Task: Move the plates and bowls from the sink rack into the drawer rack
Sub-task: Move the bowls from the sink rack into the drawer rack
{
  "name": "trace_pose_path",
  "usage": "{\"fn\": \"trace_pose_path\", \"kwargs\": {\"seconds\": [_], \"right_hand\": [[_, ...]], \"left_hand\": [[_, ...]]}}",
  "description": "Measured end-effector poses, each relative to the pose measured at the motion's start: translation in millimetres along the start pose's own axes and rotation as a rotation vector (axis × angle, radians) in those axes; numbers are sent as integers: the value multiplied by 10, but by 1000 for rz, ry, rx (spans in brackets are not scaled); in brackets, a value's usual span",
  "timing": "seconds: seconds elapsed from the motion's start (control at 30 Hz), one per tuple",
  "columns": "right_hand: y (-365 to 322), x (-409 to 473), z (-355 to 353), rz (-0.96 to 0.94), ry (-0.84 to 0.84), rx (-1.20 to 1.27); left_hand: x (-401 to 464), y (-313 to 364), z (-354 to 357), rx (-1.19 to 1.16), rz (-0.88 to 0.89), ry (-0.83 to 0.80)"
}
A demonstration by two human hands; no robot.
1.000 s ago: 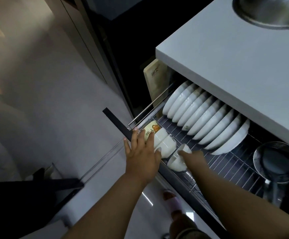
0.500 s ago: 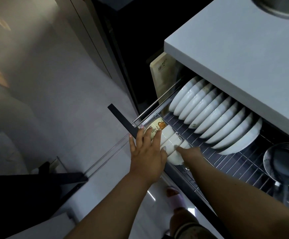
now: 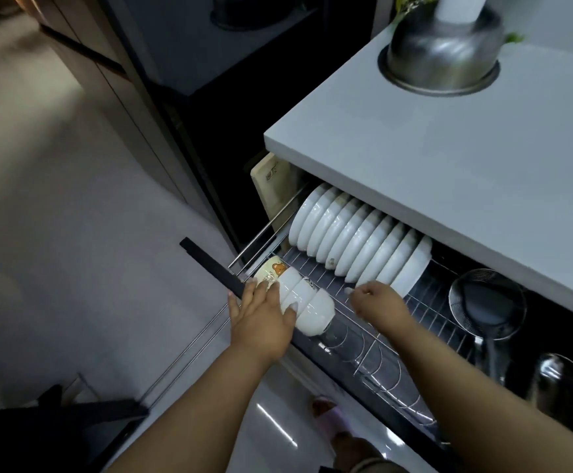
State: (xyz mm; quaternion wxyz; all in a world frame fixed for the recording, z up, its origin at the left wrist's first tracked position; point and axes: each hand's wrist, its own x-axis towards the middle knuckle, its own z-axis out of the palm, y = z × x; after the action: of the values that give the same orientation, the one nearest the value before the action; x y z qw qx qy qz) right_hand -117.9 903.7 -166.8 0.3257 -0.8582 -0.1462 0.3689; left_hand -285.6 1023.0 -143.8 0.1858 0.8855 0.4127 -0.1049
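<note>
Everything here is placed against the drawer rack (image 3: 397, 322), pulled out beneath the countertop (image 3: 449, 186). At its front left corner a short row of bowls (image 3: 298, 298) lies on edge, nested one behind another; the row's long axis runs along the rack's front rail, from a bear-printed bowl (image 3: 271, 269) at the far left end toward the bare wire dividers (image 3: 380, 363) on the right. The left hand (image 3: 261, 319) rests flat against the near side of that row, fingers straight and spread, thumb on the last bowl, steadying rather than gripping. The right hand (image 3: 377, 302) hovers over the rack's middle, just right of the row and in front of the long file of plates (image 3: 356, 247) standing at the back; its fingers are loosely curled and seem to hold nothing. Judging by this, the bowls are seated, and the next load belongs in the free dividers on the right, nearer the right hand. The sink rack is out of view.
</note>
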Motion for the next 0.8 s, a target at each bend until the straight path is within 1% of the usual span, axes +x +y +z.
{"fn": "trace_pose_path", "kwargs": {"seconds": [0.1, 0.27, 0.43, 0.5, 0.67, 0.8], "right_hand": [[87, -320, -285, -22, 79, 27], [224, -917, -740, -98, 191, -113], [472, -1563, -1095, -149, 314, -76], [636, -1821, -1214, -148, 365, -45], [1072, -2409, -1490, -114, 484, 39], [1387, -2770, -1729, -53, 566, 79]], "left_hand": [[-246, 182, -45, -55, 23, 11], [-675, 484, -117, -100, 99, 57], [-1100, 805, -109, -181, 187, 70], [-1259, 949, -48, -195, 230, 74], [-1634, 1336, 146, -173, 347, 8], [-1888, 1703, 227, -150, 472, -21]]}}
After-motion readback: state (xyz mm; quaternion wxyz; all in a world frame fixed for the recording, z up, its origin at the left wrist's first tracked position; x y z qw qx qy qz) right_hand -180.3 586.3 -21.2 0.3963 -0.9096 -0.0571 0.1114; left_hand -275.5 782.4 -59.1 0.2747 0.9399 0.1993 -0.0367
